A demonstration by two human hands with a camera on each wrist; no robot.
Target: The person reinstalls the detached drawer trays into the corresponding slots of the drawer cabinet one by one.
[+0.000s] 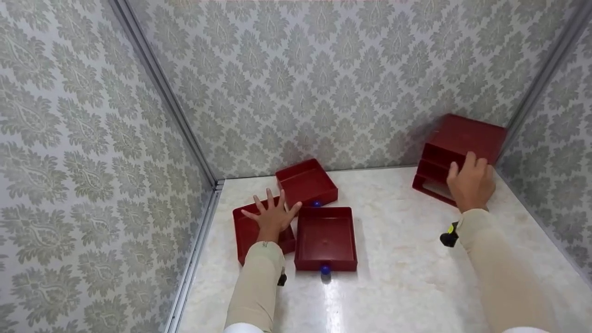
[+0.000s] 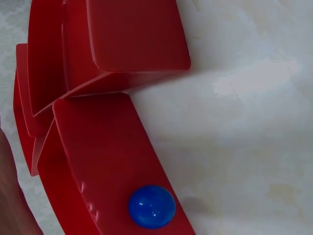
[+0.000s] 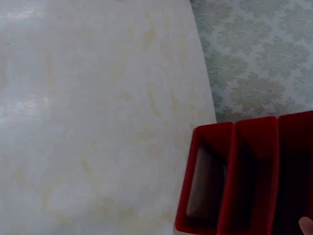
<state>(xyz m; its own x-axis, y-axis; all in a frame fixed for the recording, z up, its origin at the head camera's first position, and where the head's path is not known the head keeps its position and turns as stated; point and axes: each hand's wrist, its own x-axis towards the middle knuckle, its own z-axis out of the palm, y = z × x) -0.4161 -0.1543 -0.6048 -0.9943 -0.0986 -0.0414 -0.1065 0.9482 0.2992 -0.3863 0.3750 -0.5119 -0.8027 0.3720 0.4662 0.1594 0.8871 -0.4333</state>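
In the head view, my left hand (image 1: 273,216), fingers spread, rests over the left red drawer (image 1: 246,236) and covers part of it. Beside that drawer lies another red drawer (image 1: 326,238) with a blue ball knob (image 1: 325,269) at its front. A third red drawer (image 1: 307,182) sits behind them, turned at an angle. Far right, my right hand (image 1: 471,181) grips the front of a red drawer cabinet (image 1: 471,136) with bent fingers. In the right wrist view, a fingertip (image 3: 306,225) shows at one open compartment of the cabinet (image 3: 254,176).
The drawers and cabinet stand on a pale marbled table (image 1: 393,259). A patterned back wall (image 1: 323,92) rises right behind them, and a side wall (image 1: 564,185) stands close to the cabinet. Metal rails (image 1: 192,273) run along the left edge.
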